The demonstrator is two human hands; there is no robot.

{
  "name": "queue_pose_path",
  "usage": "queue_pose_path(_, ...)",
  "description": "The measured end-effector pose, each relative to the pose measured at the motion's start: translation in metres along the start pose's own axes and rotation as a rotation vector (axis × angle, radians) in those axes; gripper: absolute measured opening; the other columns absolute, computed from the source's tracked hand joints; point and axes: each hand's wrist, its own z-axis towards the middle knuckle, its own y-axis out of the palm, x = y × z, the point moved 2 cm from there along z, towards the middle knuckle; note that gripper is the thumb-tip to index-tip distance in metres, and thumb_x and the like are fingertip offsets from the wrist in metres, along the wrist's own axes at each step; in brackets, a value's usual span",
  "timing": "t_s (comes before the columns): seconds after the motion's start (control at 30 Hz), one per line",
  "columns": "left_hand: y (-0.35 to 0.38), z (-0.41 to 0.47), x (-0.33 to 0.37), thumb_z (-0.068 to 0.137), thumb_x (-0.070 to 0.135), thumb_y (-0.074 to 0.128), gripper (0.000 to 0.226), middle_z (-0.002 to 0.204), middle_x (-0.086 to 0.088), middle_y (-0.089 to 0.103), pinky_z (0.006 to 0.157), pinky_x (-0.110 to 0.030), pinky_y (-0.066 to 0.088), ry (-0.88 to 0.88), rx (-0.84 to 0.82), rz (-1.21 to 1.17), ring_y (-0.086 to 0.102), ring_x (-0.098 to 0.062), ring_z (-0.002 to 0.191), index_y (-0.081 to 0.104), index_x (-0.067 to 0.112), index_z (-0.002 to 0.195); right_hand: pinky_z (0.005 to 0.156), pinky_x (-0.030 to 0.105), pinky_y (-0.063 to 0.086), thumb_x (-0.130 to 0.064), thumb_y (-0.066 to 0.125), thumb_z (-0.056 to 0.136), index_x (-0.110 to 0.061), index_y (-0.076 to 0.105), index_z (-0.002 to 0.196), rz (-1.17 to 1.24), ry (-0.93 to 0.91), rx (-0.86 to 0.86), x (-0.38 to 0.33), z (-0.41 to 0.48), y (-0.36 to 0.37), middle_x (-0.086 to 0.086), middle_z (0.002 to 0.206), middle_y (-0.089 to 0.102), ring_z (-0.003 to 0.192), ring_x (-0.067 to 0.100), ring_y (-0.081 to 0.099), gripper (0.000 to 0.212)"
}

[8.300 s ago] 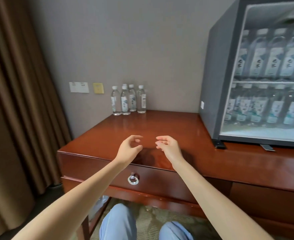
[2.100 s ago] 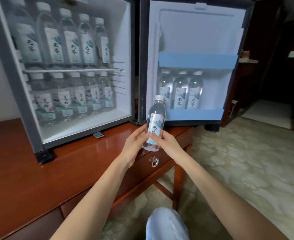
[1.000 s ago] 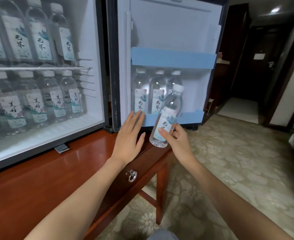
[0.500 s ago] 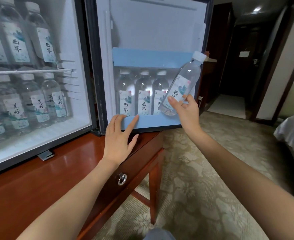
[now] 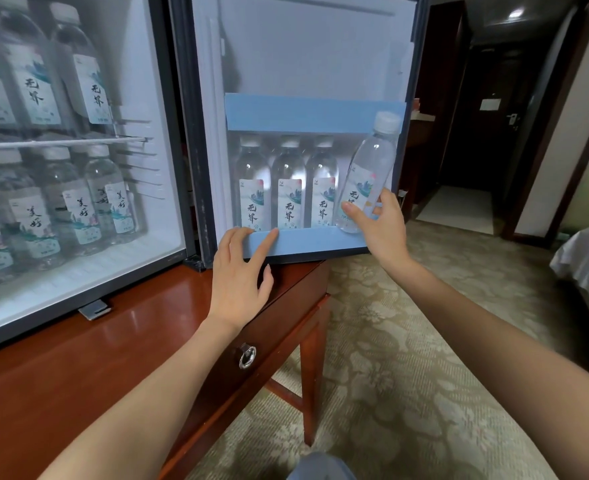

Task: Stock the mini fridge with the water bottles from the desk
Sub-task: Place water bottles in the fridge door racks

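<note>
- The right hand grasps a water bottle, tilted, at the door shelf beside 3 bottles.
- The left hand lies flat, fingers straight, touching the shelf.

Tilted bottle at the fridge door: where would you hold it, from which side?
Grip the bottle round its labelled lower body, from the front right, as the right hand does: three bottles crowd its left, the blue rail nears its cap.

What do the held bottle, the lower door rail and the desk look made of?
Bottle: clear glossy plastic, probably; see-through, highlights. Door rail: pale blue plastic, seemingly matte; no glare. Desk: reddish wood or veneer, glossy varnish; reflections show.
</note>
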Motion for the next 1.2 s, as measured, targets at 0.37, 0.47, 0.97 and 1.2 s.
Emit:
queue_pose_path(0.37, -0.003, -0.001, 0.003, 0.082, 0.011, 0.061, 0.063, 0.135, -0.018, 0.042, 0.103, -0.048, 0.037, -0.006, -0.003, -0.032, 0.029, -0.035, 0.133, 0.046, 0.02, 0.142, 0.096, 0.032, 0.047, -0.036, 0.068, 0.089, -0.016, 0.051, 0.129, -0.003, 0.043, -0.032, 0.004, 0.02, 0.002, 0.0, 0.126, 0.061, 0.112, 0.014, 0.056, 0.048)
queue_pose_path(0.47, -0.002, -0.001, 0.004, 0.082, 0.01, 0.06, 0.062, 0.135, -0.018, 0.043, 0.103, -0.047, 0.036, -0.009, -0.005, -0.04, 0.03, -0.035, 0.133, 0.047, 0.019, 0.142, 0.097, 0.031, 0.045, -0.034, 0.068, 0.089, -0.015, 0.05, 0.128, -0.002, 0.043, -0.052, 0.005, 0.023, 0.002, 0.0, 0.126, 0.06, 0.11, 0.011, 0.053, 0.047)
queue_pose_path(0.97, -0.002, -0.002, 0.002, 0.08, 0.008, 0.059, 0.065, 0.137, -0.017, 0.041, 0.104, -0.048, 0.036, -0.015, -0.013, -0.055, 0.028, -0.035, 0.135, 0.045, 0.02, 0.143, 0.087, 0.031, 0.041, -0.043, 0.061, 0.091, -0.013, 0.037, 0.135, -0.277, -0.007, -0.276, 0.018, 0.018, 0.005, 0.003, 0.131, 0.05, 0.112, 0.017, 0.05, 0.058)
queue_pose_path(1.2, -0.003, -0.002, 0.003, 0.08, 0.007, 0.059, 0.067, 0.139, -0.018, 0.041, 0.104, -0.047, 0.036, -0.022, -0.03, -0.053, 0.027, -0.035, 0.136, 0.045, 0.02, 0.143, 0.09, 0.032, 0.041, -0.061, 0.049, 0.091, -0.014, 0.038, 0.136, -0.314, 0.031, -0.236, 0.013, 0.02, 0.009, 0.007, 0.134, 0.039, 0.114, 0.02, 0.05, 0.066)
